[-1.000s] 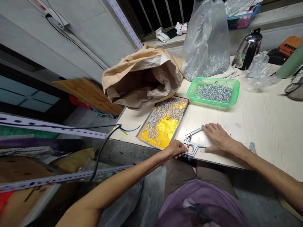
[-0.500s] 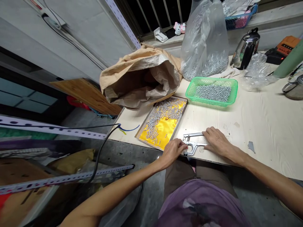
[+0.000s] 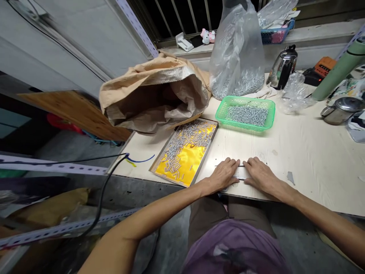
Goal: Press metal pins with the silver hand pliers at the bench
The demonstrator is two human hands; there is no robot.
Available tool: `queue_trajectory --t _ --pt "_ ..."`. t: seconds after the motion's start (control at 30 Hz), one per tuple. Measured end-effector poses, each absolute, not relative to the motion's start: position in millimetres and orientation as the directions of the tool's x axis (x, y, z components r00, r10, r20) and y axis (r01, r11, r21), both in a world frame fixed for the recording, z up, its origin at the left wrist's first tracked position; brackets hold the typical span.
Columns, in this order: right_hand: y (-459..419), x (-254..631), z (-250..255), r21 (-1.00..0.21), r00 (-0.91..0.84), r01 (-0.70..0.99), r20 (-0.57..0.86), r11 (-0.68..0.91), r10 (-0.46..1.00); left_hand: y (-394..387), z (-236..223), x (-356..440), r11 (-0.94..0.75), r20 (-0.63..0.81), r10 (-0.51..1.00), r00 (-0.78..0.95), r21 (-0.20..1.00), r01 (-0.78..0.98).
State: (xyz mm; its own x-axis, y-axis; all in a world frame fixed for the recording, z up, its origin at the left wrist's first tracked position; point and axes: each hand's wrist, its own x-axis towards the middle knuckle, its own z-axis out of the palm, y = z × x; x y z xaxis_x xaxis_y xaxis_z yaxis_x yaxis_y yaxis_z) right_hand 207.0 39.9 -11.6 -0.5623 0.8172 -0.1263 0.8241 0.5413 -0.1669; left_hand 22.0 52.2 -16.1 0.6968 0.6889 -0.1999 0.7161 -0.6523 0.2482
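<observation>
Silver metal snap pliers (image 3: pixel 242 178) lie across the table's front edge, mostly hidden under my fingers. Two parallel handle bars show in the gap between my hands. My left hand (image 3: pixel 226 174) is wrapped over the head end of the pliers, its fingers closed. At the opposite end, my right hand (image 3: pixel 259 173) grips the handles with thumb and fingers. To the left of my left hand is a shallow tray (image 3: pixel 202 167) with a yellow bottom, holding many small metal pins (image 3: pixel 173 151) heaped mostly toward its far side.
A green plastic basket (image 3: pixel 244 126) of similar metal pieces stands behind my hands. An open brown paper sack (image 3: pixel 159 87) leans over the tray's back. Behind are a clear bag (image 3: pixel 238 57) of metal pieces and a kettle (image 3: pixel 283 66). A black cable (image 3: pixel 110 182) hangs left.
My left hand has shifted from pinching the jaw end to covering the pliers, closer to my right hand. My right hand keeps its grip. The view has turned slightly right.
</observation>
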Motion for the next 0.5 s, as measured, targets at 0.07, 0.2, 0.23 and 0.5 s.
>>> queue_trajectory --t 0.07,0.2,0.23,0.5 --pt "38 205 -14 -0.135 -0.555 0.831 -0.138 0.54 0.82 51 -12 26 -0.644 -0.241 0.689 0.684 0.231 0.73" --pt "35 197 -21 -0.11 -0.557 0.83 -0.156 0.547 0.815 51 -13 32 -0.593 -0.281 0.72 0.634 0.224 0.773" --pt "35 196 -23 -0.11 -0.557 0.83 -0.161 0.546 0.815 53 -15 32 -0.582 -0.282 0.728 0.625 0.228 0.781" --pt "50 215 -16 -0.243 -0.593 0.787 -0.041 0.567 0.804 49 -39 25 -0.574 -0.033 0.791 0.611 0.304 0.76"
